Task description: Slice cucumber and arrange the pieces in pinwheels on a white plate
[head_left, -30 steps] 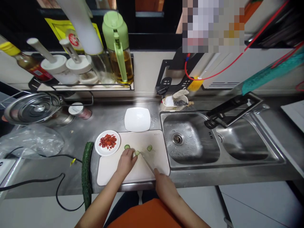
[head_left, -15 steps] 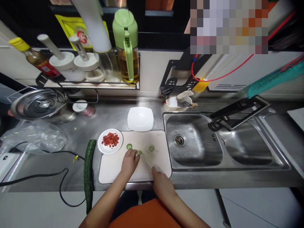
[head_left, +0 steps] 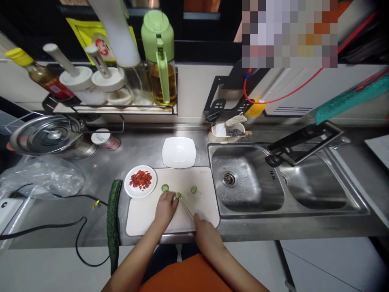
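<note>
My left hand [head_left: 165, 207] is closed on a small cucumber piece [head_left: 178, 195] and presses it on the white cutting board [head_left: 146, 221]. A knife [head_left: 187, 208], seen nearly edge-on, is gripped in my right hand [head_left: 206, 233]; its tip reaches the cucumber piece. Other cut cucumber slices lie on the board: one [head_left: 165, 187] just beyond my left hand, another [head_left: 193, 189] farther right. A white plate of chopped red pieces [head_left: 140, 181] overlaps the board's far left corner. Left of the board lies a whole cucumber [head_left: 113, 221], its near end sticking out past the counter edge.
Behind the board stands a white square dish [head_left: 179, 152]. A double steel sink [head_left: 249, 178] with a black faucet [head_left: 291, 146] is to the right. At left are a lidded pot [head_left: 51, 136], a plastic bag [head_left: 42, 176] and a black cable [head_left: 45, 224]. A rack holds an oil bottle [head_left: 159, 61].
The camera view has shifted slightly. Both hands, the knife and the cucumber pieces stay in nearly the same places.
</note>
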A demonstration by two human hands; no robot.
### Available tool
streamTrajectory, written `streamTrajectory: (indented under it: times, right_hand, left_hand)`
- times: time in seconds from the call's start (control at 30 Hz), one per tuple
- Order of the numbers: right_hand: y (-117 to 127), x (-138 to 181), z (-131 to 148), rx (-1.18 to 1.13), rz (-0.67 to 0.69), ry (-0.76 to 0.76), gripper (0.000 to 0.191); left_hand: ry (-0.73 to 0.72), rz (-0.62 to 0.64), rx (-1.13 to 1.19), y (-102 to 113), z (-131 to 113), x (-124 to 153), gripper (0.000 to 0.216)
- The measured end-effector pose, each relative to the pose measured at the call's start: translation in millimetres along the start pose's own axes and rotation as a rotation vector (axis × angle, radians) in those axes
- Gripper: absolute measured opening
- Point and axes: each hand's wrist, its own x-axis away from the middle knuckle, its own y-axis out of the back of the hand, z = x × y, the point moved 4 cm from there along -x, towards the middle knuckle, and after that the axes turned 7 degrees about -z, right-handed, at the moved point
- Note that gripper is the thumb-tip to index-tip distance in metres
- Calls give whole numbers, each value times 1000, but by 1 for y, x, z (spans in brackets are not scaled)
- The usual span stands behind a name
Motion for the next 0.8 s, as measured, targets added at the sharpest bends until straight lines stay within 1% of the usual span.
streamTrajectory:
  times: [0.2, 0.37, 0.57, 0.8]
  right_hand:
    - [3, -1, 4, -32, 37, -10, 50]
    - [2, 0, 7, -59, 41, -14, 54]
    - [-2, 7, -6, -71, 63, -34, 57]
    - [-13, 11, -17, -70, 81, -41, 57]
  left_hand:
    - [-2, 11, -3, 0, 0, 0, 18]
    - [10, 13, 3, 1, -2, -1, 18]
    - [32, -1, 4, 1, -5, -2, 23]
    - [22, 35, 61, 0, -8, 1, 26]
